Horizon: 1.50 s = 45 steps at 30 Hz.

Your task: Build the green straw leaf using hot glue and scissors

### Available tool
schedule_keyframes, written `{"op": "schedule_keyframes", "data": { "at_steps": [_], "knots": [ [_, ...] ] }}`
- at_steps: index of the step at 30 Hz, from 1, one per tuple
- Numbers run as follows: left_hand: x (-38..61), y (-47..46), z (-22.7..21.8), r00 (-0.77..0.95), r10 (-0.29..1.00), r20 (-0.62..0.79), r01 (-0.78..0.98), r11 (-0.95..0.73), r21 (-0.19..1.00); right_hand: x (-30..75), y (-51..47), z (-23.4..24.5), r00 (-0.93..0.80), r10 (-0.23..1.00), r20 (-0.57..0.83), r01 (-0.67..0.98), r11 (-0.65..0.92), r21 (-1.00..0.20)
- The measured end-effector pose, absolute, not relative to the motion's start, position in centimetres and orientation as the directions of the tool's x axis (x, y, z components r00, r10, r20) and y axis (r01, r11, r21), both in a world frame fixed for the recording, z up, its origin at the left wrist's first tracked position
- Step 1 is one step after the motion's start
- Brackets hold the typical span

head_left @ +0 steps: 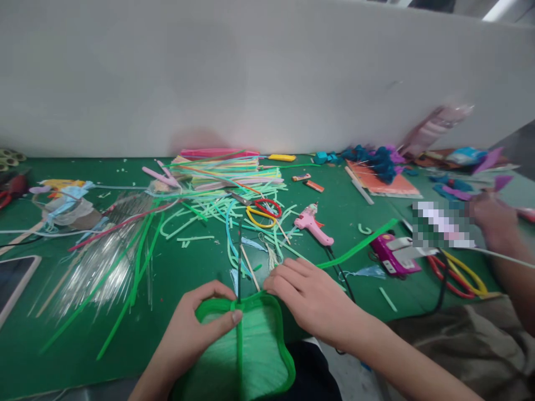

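Observation:
A green leaf-shaped piece [263, 340] with a fuzzy pipe-cleaner rim and a centre rib is held low in front of me. My left hand [200, 323] grips its upper left edge, thumb pressed by the rib. At the upper right rim, my right hand [309, 289] has its fingers closed on the edge; the fingertips are partly hidden. A thin dark rod [239, 262] sticks up from the top of the leaf, beside a thin wooden stick [249, 267]. Beyond my right hand lies a pink glue gun [313, 224].
Scissors with red and yellow handles [263, 213] lie among loose pipe cleaners [209, 206]. Clear thin rods [104, 250] spread at left, near a tablet [16, 284]. At right another person's hand [493, 217] works near a purple box [393, 253]. Cords cross the green table [188, 250].

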<state>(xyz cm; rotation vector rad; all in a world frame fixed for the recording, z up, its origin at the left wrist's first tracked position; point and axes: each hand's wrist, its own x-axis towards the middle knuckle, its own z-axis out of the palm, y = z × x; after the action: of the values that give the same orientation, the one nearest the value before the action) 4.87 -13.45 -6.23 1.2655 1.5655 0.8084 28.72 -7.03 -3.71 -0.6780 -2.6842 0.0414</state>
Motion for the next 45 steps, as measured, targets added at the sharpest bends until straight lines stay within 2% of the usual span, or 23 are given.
{"op": "schedule_keyframes", "data": {
  "at_steps": [10,14,17,19,22,25,28,35,41,45],
  "knots": [
    [5.1,-13.5,-6.1,-0.059,0.986,-0.155,0.446,0.165,0.88,28.8,-7.2,-3.3,-0.824,0.427,0.372,0.461,0.888,0.002],
    [5.1,-13.6,-6.1,-0.054,0.991,-0.125,0.453,0.136,0.881,28.8,-6.6,-3.3,-0.832,0.421,0.361,0.442,0.896,-0.025],
    [5.0,-13.7,-6.1,-0.056,0.992,-0.113,0.459,0.126,0.879,28.5,-6.1,-3.5,-0.834,0.431,0.345,0.415,0.901,-0.123],
    [5.1,-13.6,-6.1,-0.053,0.993,-0.104,0.462,0.116,0.879,28.0,-5.9,-3.6,-0.822,0.474,0.315,0.385,0.871,-0.306],
    [5.2,-13.4,-5.9,-0.031,0.995,-0.093,0.464,0.097,0.881,26.8,-6.0,-3.4,-0.772,0.605,0.194,0.374,0.68,-0.631],
    [5.3,-13.2,-5.7,-0.001,0.996,-0.088,0.461,0.078,0.884,25.5,-6.2,-2.9,-0.677,0.734,0.051,0.43,0.451,-0.782],
    [5.4,-13.2,-5.7,0.005,0.997,-0.08,0.458,0.069,0.886,24.6,-6.2,-2.5,-0.613,0.789,-0.047,0.476,0.321,-0.818],
    [5.1,-13.4,-6.1,-0.035,0.996,-0.078,0.46,0.085,0.884,24.4,-6.2,-2.3,-0.63,0.774,-0.071,0.474,0.311,-0.824],
    [5.0,-13.5,-6.6,-0.051,0.994,-0.097,0.47,0.11,0.876,24.6,-6.0,-2.6,-0.655,0.736,-0.17,0.429,0.177,-0.886],
    [4.7,-13.6,-6.6,-0.048,0.992,-0.117,0.475,0.126,0.871,24.6,-6.0,-2.4,-0.66,0.736,-0.153,0.436,0.208,-0.876]
  ]
}}
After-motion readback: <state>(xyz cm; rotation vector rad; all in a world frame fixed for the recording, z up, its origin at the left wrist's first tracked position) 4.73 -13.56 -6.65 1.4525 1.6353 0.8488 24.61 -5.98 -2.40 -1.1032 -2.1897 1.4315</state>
